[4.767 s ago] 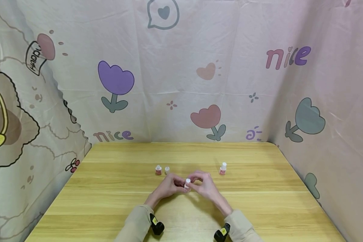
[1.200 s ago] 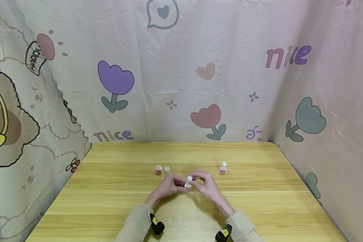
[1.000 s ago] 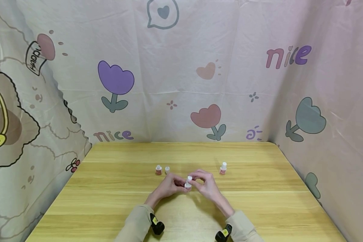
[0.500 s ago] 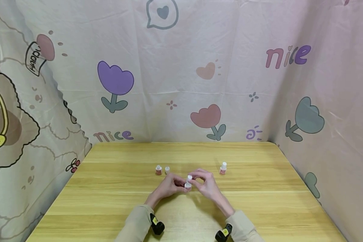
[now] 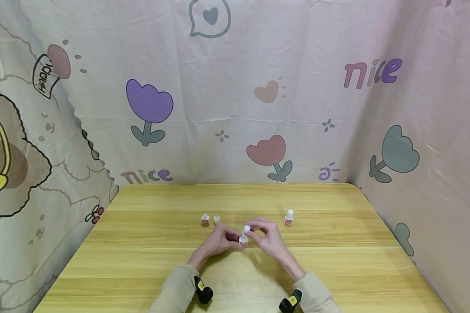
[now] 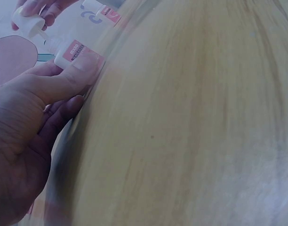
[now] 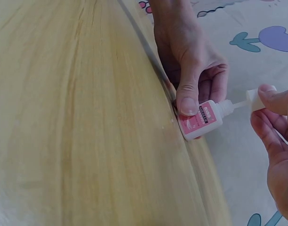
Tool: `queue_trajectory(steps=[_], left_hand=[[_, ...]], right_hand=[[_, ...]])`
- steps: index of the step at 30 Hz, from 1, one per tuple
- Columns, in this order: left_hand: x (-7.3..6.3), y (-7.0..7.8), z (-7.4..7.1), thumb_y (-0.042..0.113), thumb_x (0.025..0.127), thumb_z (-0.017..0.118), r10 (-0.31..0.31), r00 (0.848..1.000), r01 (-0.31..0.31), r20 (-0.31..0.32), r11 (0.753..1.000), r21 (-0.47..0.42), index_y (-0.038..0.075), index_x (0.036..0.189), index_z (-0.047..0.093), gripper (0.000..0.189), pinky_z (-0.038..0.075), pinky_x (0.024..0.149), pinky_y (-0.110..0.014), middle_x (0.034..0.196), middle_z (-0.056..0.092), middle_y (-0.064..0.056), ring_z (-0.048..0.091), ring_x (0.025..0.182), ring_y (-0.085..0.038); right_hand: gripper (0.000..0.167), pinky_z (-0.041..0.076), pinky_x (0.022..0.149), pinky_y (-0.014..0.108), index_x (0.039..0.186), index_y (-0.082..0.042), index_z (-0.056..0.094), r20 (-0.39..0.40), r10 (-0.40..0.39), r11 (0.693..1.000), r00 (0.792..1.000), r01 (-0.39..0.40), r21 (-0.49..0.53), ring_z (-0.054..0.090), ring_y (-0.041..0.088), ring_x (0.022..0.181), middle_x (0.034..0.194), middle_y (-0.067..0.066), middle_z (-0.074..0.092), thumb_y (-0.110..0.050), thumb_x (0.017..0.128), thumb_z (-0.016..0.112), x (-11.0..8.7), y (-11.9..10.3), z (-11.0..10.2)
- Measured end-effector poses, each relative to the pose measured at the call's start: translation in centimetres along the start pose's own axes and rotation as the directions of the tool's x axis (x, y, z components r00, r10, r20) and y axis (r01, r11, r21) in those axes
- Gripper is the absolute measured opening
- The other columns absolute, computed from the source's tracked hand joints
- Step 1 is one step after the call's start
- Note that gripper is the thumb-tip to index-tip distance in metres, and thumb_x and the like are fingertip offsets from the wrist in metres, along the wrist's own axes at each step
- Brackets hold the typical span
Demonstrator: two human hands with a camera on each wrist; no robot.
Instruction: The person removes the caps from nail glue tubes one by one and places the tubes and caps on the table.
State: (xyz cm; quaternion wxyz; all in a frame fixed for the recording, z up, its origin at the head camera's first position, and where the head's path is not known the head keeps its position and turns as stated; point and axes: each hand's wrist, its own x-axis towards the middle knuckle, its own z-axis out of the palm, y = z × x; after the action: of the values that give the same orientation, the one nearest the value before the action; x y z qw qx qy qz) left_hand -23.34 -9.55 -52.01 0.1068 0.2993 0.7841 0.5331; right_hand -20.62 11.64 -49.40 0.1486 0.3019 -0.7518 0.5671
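My left hand [image 5: 218, 241] steadies a small white bottle [image 5: 243, 242] with a pink label, upright on the table, between thumb and fingers. Just above and slightly right of its neck, my right hand [image 5: 269, 240] pinches the white cap [image 5: 246, 228]. In the right wrist view a thin pale stem [image 7: 239, 104] runs from the cap [image 7: 258, 98] to the bottle's open neck; its tip appears to be at or inside the mouth. The left wrist view shows the left thumb [image 6: 83, 66] pressed on the bottle's label. Whether the stem carries bristles cannot be made out.
Behind my left hand stand a similar uncapped bottle [image 5: 205, 221] and, beside it, a loose white cap [image 5: 217, 219]. Farther right is a capped bottle [image 5: 289, 218]. The wooden table [image 5: 149, 243] ends at a patterned cloth backdrop [image 5: 219, 104].
The cap, which sat on the held bottle in the oldest frame, is now raised off the neck. During the last second it has shifted slightly up and right; the left hand stays put.
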Motion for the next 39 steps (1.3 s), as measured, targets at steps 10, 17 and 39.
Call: queue_trajectory(steps=[10,17,39], left_hand=[[0.0,0.0,0.1,0.008,0.083,0.082,-0.02,1.0,0.02,-0.008,1.0,-0.006,0.003,0.102,0.078,0.02,0.058,0.075,-0.021,0.096,0.079,-0.015,0.072,0.08,-0.003],[0.0,-0.1,0.1,0.007,0.083,0.081,-0.013,1.0,0.013,0.005,1.0,-0.018,0.002,0.101,0.078,0.019,0.058,0.075,-0.02,0.096,0.079,-0.015,0.072,0.079,-0.002],[-0.2,0.0,0.1,0.006,0.083,0.081,-0.015,1.0,0.015,-0.006,0.999,-0.036,0.003,0.102,0.078,0.02,0.058,0.076,-0.02,0.096,0.079,-0.015,0.072,0.081,-0.003]], right_hand=[[0.023,0.056,0.084,0.017,0.105,0.017,0.067,-0.025,0.083,0.982,0.996,-0.077,0.17,0.066,-0.004,0.086,0.096,0.032,0.067,0.006,0.086,0.073,-0.1,0.3,-0.3],[0.029,0.056,0.083,0.015,0.11,0.022,0.062,-0.047,0.145,0.961,0.988,-0.13,0.245,0.068,-0.004,0.087,0.101,0.039,0.065,0.007,0.087,0.071,-0.2,0.3,-0.5],[0.041,0.058,0.082,0.019,0.119,0.028,0.05,-0.133,0.373,0.83,0.918,-0.267,0.491,0.069,0.002,0.087,0.093,-0.011,0.075,0.006,0.09,0.067,0.1,0.7,-1.4]])
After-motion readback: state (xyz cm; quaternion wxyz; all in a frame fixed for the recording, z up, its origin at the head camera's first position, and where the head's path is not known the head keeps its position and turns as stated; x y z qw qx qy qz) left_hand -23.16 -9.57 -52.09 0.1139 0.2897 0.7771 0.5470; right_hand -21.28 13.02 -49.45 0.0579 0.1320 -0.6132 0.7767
